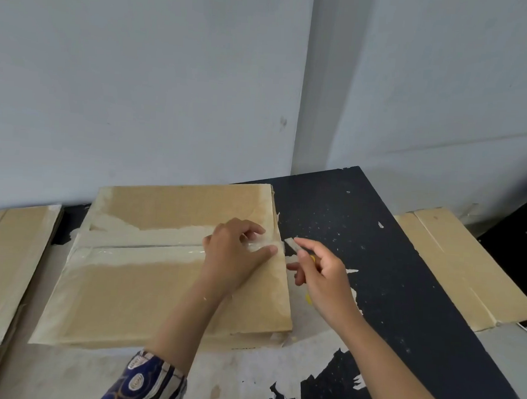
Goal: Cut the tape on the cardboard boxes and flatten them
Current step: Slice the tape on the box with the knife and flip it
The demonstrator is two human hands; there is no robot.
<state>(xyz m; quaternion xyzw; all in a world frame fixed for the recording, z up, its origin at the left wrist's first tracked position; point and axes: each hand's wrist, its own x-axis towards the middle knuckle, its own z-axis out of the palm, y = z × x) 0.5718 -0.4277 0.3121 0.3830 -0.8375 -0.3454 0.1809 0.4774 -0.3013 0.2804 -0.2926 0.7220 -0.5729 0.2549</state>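
A low, closed cardboard box [145,294] lies on the worn black table [362,224]. Clear tape [148,244] runs along its centre seam from left to right. My left hand [237,253] rests on the tape near the box's right edge, thumb stretched along it, the other fingers curled over a crinkled bit of tape. My right hand [322,274] is just right of the box and grips a yellow utility knife [296,247]. Its blade tip points at the tape end on the box's right edge.
A flattened cardboard box [2,263] lies at the left, with more cardboard under it. Another flat cardboard piece [459,263] lies at the right, off the table's far edge. A pale wall stands close behind. The table's surface is peeled pale near me.
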